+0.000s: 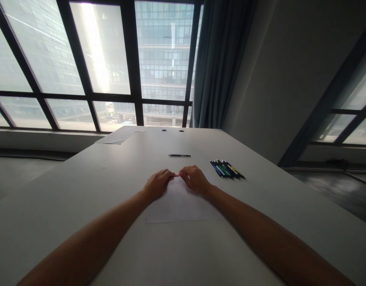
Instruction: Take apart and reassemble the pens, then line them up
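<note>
Above the top part of a white paper sheet [179,206], my left hand [159,184] and my right hand [195,178] are closed close together. A slim reddish stick [177,175] spans the small gap between their fingertips, and both hands pinch it. Most of it is hidden by the fingers, so its exact kind is unclear. A small reddish tip also shows at the outer side of my left hand. Beyond the hands, a black pen [179,155] lies crosswise on the table.
Right of my right hand, several dark pens [227,169] with blue, green and yellow parts lie side by side. Papers [119,135] rest at the far left of the white table [111,174]. Behind it are windows and a blue curtain [217,63].
</note>
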The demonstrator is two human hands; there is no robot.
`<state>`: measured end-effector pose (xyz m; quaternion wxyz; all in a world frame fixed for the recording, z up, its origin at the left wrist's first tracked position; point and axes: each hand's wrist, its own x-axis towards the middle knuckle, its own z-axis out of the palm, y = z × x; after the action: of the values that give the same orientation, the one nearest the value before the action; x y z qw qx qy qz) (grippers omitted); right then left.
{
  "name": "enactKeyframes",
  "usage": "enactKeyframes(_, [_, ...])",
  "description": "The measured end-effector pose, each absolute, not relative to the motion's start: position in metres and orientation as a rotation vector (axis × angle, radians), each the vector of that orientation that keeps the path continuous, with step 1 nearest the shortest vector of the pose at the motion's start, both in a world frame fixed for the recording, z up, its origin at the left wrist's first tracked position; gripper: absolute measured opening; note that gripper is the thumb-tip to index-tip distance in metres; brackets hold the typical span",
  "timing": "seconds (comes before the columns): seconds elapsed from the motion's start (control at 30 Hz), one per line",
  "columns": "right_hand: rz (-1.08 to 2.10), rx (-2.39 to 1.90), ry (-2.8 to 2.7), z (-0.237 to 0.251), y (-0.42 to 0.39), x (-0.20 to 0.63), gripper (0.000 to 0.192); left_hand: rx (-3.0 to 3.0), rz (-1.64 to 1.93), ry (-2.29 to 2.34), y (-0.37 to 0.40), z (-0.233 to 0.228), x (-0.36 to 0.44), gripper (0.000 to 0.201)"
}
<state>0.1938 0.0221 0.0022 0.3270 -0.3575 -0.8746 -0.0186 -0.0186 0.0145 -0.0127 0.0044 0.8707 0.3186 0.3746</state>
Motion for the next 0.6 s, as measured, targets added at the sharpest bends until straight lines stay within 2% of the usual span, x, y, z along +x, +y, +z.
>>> enactKeyframes(0.17, [-0.095, -0.924, -2.329, 0.0021, 0.0218, 0.1933, 0.028, 2.724, 1.16, 1.012, 0.0148, -0.0127, -0.0182, 0.019])
enactKeyframes(0.43, [-0.153, -0.877, -2.359, 0.0023, 0.021, 0.1929, 0.017, 2.707, 1.184, 1.004, 0.0143, -0.0115, -0.0176, 0.018])
enactKeyframes(0.6, [-0.192, -0.94, -2.257, 0.002, 0.027, 0.201, 0.015, 2.747, 1.169, 1.262, 0.0151, -0.011, -0.0184, 0.017])
